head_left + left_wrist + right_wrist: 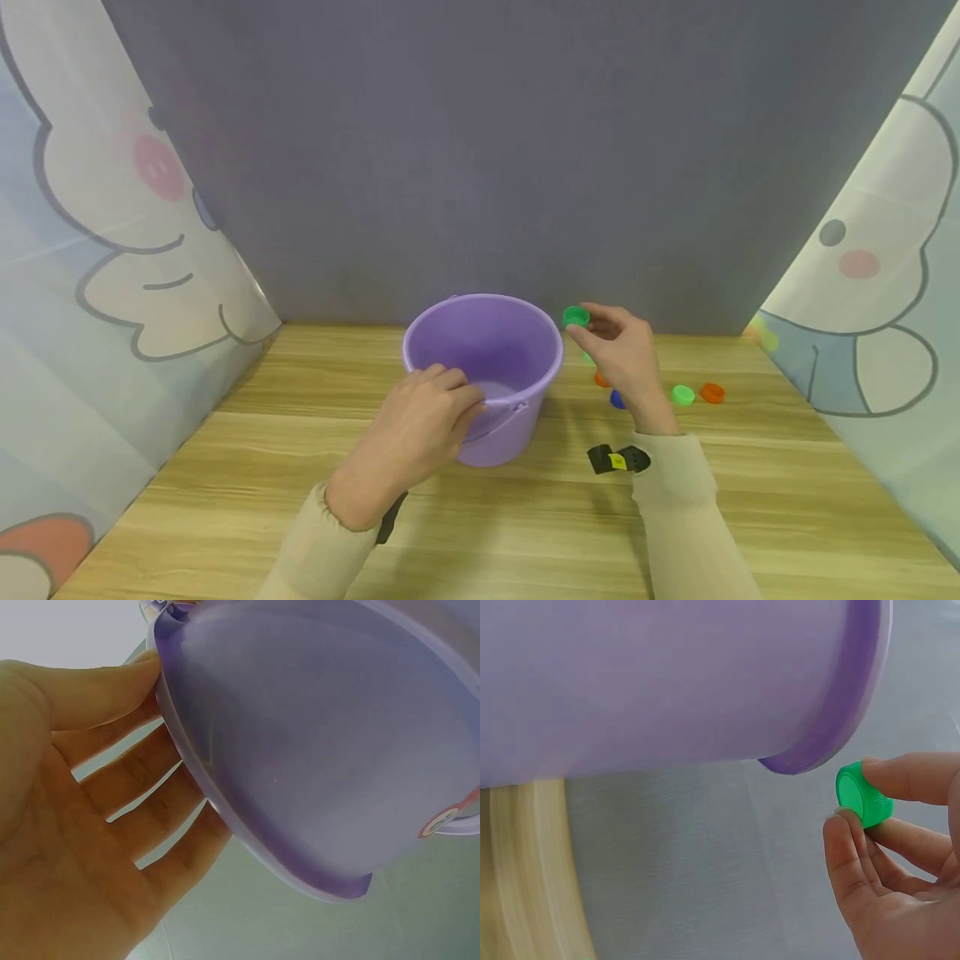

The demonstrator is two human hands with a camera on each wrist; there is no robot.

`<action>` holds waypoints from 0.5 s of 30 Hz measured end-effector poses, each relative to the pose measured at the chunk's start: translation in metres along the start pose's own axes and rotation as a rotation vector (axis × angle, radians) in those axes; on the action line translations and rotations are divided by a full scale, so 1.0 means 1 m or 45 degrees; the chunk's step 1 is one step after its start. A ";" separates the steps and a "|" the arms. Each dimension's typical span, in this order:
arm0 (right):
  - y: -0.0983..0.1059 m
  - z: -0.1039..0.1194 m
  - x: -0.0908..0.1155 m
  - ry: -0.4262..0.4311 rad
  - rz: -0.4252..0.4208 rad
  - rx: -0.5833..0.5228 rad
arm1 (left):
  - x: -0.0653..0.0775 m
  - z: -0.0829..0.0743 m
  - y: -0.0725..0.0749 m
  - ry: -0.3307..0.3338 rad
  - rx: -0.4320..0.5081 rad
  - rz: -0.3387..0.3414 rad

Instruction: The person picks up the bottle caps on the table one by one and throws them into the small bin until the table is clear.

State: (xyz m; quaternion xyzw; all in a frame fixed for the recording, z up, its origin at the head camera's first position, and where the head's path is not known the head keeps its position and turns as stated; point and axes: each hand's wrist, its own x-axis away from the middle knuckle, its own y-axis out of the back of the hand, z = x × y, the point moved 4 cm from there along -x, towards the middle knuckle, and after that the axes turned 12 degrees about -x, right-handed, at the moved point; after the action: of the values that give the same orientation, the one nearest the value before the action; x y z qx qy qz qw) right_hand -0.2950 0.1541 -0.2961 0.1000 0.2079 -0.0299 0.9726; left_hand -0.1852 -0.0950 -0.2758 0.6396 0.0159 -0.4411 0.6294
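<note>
A purple bucket [504,435] stands upright on the table, its handle hanging down the near side. My left hand [416,429] grips the bucket's near-left rim; in the left wrist view the thumb [105,694] lies against the outer wall and the fingertips pass behind the rim. To the right of the bucket, my right hand [626,354] pinches a green bottle cap [576,317] at about rim height. The right wrist view shows that cap [866,796] between thumb and fingers, just outside the bucket's rim [855,712].
Several more caps lie on the wooden table [225,467] right of the bucket: a light green cap [683,396], an orange cap [712,393] and a blue cap [617,400] among them. A grey panel [487,150] rises behind, with cartoon-printed sheets [862,275] on both sides.
</note>
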 end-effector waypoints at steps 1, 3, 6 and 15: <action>0.000 0.001 0.000 0.002 0.001 0.004 | 0.000 0.000 0.000 0.000 -0.001 0.000; -0.001 0.003 0.001 0.008 0.003 0.004 | 0.000 0.000 0.000 0.000 -0.003 0.001; -0.001 0.006 0.002 0.023 0.003 0.005 | 0.000 0.000 0.000 -0.001 -0.005 0.001; -0.005 0.014 0.004 0.061 0.018 -0.012 | 0.000 0.001 0.000 0.004 0.005 0.005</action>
State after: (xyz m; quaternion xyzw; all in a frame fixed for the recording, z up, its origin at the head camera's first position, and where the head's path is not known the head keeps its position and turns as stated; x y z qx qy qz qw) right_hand -0.2868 0.1464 -0.2864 0.0977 0.2307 -0.0198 0.9679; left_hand -0.1858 -0.0953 -0.2758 0.6416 0.0148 -0.4390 0.6288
